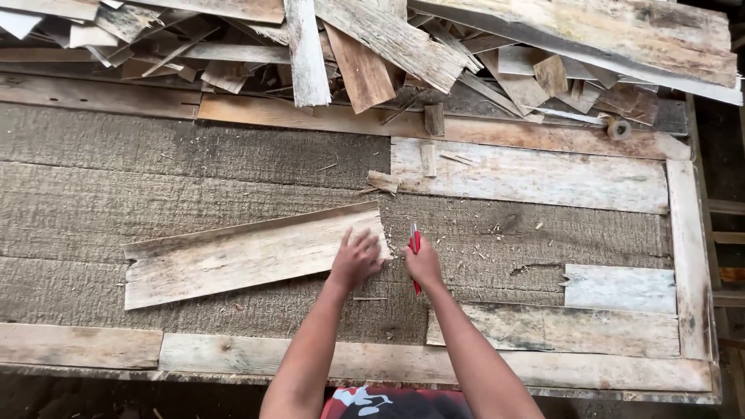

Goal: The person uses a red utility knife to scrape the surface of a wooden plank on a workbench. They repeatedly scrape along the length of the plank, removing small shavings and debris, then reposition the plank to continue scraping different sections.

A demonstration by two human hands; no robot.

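Nearest the camera, two bare forearms reach up over the near edge of the rough grey wooden bench (194,155). The left hand (355,260) lies flat, fingers spread narrow, pressing down on the right end of a long pale weathered veneer strip (248,252), which rests slanted across the middle of the bench, its right end higher than its left. The right hand (423,266) is closed around a red-handled cutting tool (415,240), held upright just beside the strip's right end; I cannot tell whether its tip touches the wood.

Judging from this, the work in hand is trimming or scoring the strip's end. To do it well, the pressing hand should stay flat and well behind the cutting line, fingertips kept out of the tool's path, with enough weight to stop the thin sheet sliding on the coarse surface. The cut would go cleaner in steady, light passes than in one forced stroke, since wood this thin and dry may split along the grain.

Counted: one strip under the hands, one red tool, two hands. Three pale flat boards (535,174) lie on the bench to the right, with a narrow upright one at the right edge. A small offcut (383,181) sits just above the strip. The heap of splintered wood scraps (372,54) along the far side is too tangled to count.
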